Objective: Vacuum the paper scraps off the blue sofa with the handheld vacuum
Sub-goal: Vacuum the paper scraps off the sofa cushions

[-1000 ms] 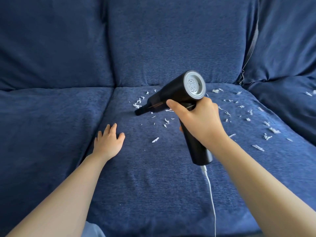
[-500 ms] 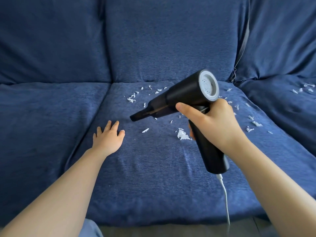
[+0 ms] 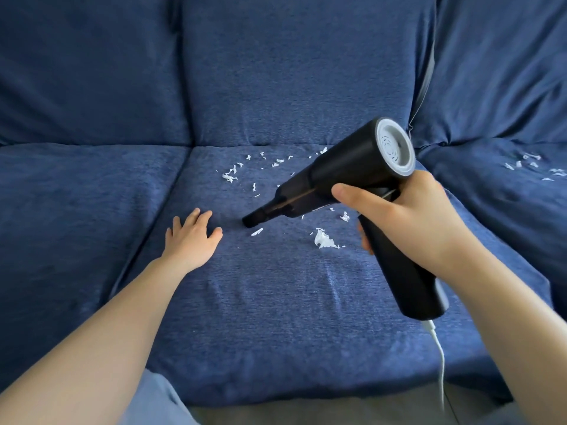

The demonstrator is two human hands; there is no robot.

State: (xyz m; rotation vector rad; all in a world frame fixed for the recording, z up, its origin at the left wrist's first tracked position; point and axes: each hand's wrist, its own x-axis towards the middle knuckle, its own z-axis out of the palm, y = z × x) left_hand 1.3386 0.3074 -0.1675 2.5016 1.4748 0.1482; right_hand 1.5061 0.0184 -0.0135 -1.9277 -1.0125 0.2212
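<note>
My right hand [image 3: 411,222] grips the handle of a black handheld vacuum [image 3: 346,176], thumb along its barrel. The narrow nozzle [image 3: 253,218] points down-left and sits just above the middle seat cushion of the blue sofa [image 3: 270,302]. A small white paper scrap [image 3: 257,232] lies right below the nozzle tip. A bigger crumpled scrap [image 3: 323,240] lies to its right. Several small scraps [image 3: 230,176] are scattered farther back on the cushion. My left hand [image 3: 193,237] rests flat on the cushion, fingers spread, left of the nozzle.
More paper scraps [image 3: 534,165] lie on the right seat cushion. A white cord [image 3: 440,357] hangs from the vacuum's handle over the sofa's front edge. Back cushions rise behind the seats. A seam separates the left and middle cushions.
The nozzle has swept from the back of the cushion toward me and left, now close to the lone scrap near my left hand. A larger crumpled scrap came into sight. My left hand stayed put.
</note>
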